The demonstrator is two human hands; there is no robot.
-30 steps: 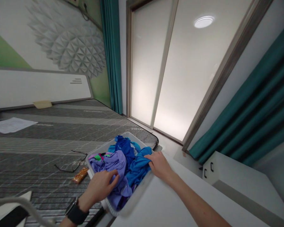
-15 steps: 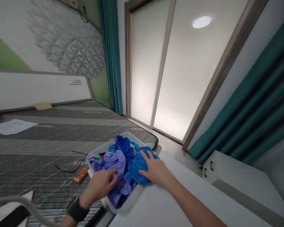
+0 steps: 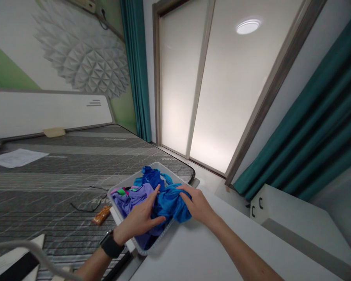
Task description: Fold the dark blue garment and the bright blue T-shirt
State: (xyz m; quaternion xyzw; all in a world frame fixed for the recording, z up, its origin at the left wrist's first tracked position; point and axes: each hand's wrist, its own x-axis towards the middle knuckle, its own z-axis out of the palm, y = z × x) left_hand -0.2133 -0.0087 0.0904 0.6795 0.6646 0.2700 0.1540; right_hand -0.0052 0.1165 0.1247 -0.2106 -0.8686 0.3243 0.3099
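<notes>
A white basket (image 3: 122,184) full of clothes stands at the bed's corner, partly beside a white surface. Purple cloth (image 3: 131,199) fills its left side, and dark blue cloth (image 3: 152,176) lies at the back. My right hand (image 3: 196,201) grips the bright blue cloth (image 3: 172,201) at the basket's right edge, where the cloth bulges over the rim. My left hand (image 3: 142,218), with a black watch on the wrist, is over the purple cloth, thumb and fingers apart, close to the left of the blue cloth.
On the grey striped mattress (image 3: 76,156) lie eyeglasses (image 3: 86,207), an orange packet (image 3: 101,215) and papers (image 3: 17,157). A white surface (image 3: 187,249) runs along the right of the basket. A white cabinet (image 3: 304,222) stands at the right, below teal curtains (image 3: 310,117).
My left hand has moved right and forward, its fingers spreading beside the blue cloth. My right hand has closed on that cloth, which is bunched and shifted slightly right.
</notes>
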